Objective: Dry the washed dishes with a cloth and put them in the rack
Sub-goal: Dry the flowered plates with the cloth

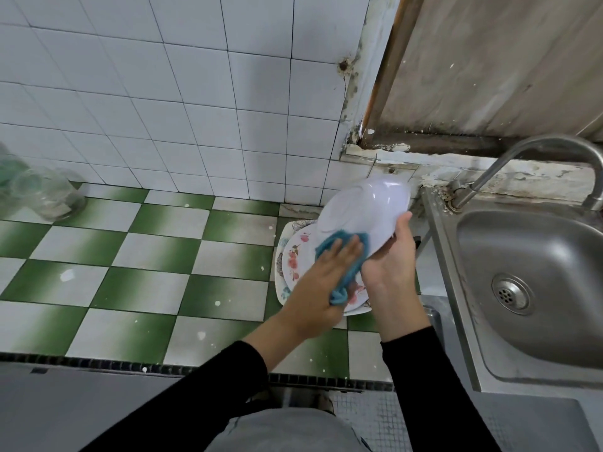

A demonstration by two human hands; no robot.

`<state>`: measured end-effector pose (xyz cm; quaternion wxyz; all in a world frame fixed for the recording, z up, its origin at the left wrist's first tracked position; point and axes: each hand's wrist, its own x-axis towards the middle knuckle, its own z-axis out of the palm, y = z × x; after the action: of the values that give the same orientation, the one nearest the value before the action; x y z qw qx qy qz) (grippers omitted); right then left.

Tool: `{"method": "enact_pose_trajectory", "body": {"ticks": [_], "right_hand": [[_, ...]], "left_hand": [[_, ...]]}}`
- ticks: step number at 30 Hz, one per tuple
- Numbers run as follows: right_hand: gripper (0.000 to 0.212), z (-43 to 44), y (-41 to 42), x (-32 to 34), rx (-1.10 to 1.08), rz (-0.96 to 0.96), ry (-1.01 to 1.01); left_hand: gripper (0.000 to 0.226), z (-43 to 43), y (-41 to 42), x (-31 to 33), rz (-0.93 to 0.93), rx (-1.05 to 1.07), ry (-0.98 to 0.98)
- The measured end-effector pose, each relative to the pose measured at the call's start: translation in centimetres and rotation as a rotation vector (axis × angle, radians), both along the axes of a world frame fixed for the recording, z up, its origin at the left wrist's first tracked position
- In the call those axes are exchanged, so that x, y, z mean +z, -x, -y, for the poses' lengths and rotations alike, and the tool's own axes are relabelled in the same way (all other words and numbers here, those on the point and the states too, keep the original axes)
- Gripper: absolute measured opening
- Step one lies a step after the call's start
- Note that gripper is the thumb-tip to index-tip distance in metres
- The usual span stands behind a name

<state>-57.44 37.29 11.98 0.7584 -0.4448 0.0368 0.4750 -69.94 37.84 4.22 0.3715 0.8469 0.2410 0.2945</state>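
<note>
Drying step: the right hand (pixel 388 272) is gripping the white bowl (pixel 362 207) by its rim; the left hand (pixel 321 282), fingers (pixel 347 248) flat, is pressing the blue cloth (pixel 328 242) against it. Next it is probably needing turning; no rack is showing.

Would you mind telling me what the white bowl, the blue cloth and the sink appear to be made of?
The white bowl looks like smooth plastic or melamine, with a soft sheen and slightly translucent rim; glazed ceramic is possible. The blue cloth seems a soft fuzzy textile, perhaps microfibre, bunching in folds. The sink is brushed stainless steel, grey with dull reflections.
</note>
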Motion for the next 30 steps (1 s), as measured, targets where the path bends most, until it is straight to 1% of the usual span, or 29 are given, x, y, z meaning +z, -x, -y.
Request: {"method": "enact_pose_trajectory", "body": {"ticks": [1, 4, 7, 9, 11, 13, 16, 17, 18, 20, 21, 22, 23, 24, 26, 27, 29, 30], "right_hand": [[0.047, -0.1, 0.0, 0.0, 0.022, 0.004, 0.012], [0.047, -0.2, -0.5, 0.2, 0.068, 0.065, 0.025], [0.056, -0.5, -1.0, 0.8, 0.12, 0.129, 0.02], [0.06, -0.7, -0.7, 1.1, 0.184, 0.166, 0.037], [0.054, -0.4, -0.1, 0.8, 0.235, 0.183, 0.038], [0.041, 0.3, 0.7, 0.2, 0.279, 0.223, 0.037], [0.042, 1.1, 1.6, -0.3, 0.308, 0.273, 0.075], [0.043, 1.1, 1.7, -0.3, 0.309, 0.283, 0.086], [0.043, 1.0, 1.8, -0.3, 0.31, 0.291, 0.091], [0.041, 0.7, 1.7, -0.2, 0.29, 0.302, 0.087], [0.04, 0.7, 1.6, 0.0, 0.282, 0.299, 0.076], [0.04, 0.6, 1.5, 0.0, 0.277, 0.302, 0.079], [0.04, 0.6, 1.5, -0.1, 0.273, 0.305, 0.097], [0.041, 0.7, 1.4, -0.3, 0.269, 0.311, 0.121], [0.043, 1.0, 1.3, -0.9, 0.252, 0.291, 0.156], [0.045, 1.1, 1.4, -1.1, 0.246, 0.263, 0.147], [0.047, 1.5, 1.3, -1.2, 0.219, 0.18, 0.092], [0.046, 1.8, 1.2, -1.3, 0.2, 0.147, 0.074]], "left_hand": [[0.065, -0.1, -0.1, -0.1, -0.021, -0.034, -0.08], [0.07, -1.3, -0.4, -0.2, -0.074, -0.04, -0.22], [0.071, -1.6, -0.7, 0.2, -0.112, 0.011, -0.396], [0.071, -2.0, -1.0, 0.8, -0.107, 0.073, -0.445], [0.072, -2.8, -1.4, 1.8, -0.101, 0.147, -0.41], [0.07, -4.3, -1.5, 3.3, -0.081, 0.2, -0.263], [0.058, -7.1, -1.2, 5.3, -0.068, 0.274, 0.02], [0.057, -7.4, -1.1, 5.6, -0.067, 0.283, 0.04], [0.058, -7.3, -1.0, 5.7, -0.076, 0.264, -0.019], [0.062, -6.2, -0.7, 5.1, -0.139, 0.154, -0.267], [0.064, -5.8, -0.6, 4.7, -0.172, 0.096, -0.355], [0.064, -5.7, -0.5, 4.2, -0.179, 0.06, -0.372], [0.062, -5.9, -0.4, 4.1, -0.153, 0.062, -0.329], [0.059, -6.4, -0.3, 4.2, -0.096, 0.093, -0.225], [0.049, -7.2, -0.2, 5.1, 0.045, 0.194, 0.078], [0.043, -7.7, -0.2, 5.3, 0.079, 0.258, 0.203], [0.034, -8.7, 0.0, 4.9, 0.084, 0.369, 0.443], [0.037, -9.3, 0.3, 4.6, 0.088, 0.403, 0.564]]}}
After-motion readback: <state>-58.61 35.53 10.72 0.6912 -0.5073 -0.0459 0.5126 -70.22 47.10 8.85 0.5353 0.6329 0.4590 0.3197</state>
